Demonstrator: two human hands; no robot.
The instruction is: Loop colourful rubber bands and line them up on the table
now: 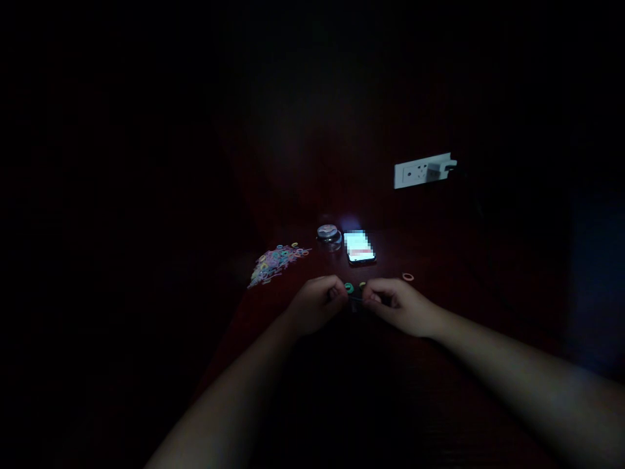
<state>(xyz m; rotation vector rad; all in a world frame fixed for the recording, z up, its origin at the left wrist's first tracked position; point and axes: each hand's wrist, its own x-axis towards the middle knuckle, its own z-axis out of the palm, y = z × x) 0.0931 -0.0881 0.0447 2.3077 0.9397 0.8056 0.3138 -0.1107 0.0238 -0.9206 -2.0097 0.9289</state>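
Note:
My left hand (319, 303) and my right hand (400, 305) face each other over the dark red table, fingers pinched. A thin dark elastic hair tie (356, 299) runs between their fingertips, gripped at each end. Just behind it lie a green hair tie (348, 287) and a yellow hair tie (362, 285), the latter close to my right fingers. An orange hair tie (408, 277) lies beyond my right hand. To the left is a loose pile of multicoloured hair ties (278, 262).
A small clear jar with a patterned lid (327, 232) stands behind my hands. Beside it a phone (360, 246) lies with its screen lit. A white wall socket (422, 170) with a charger plugged in is at the back right. The surroundings are very dark.

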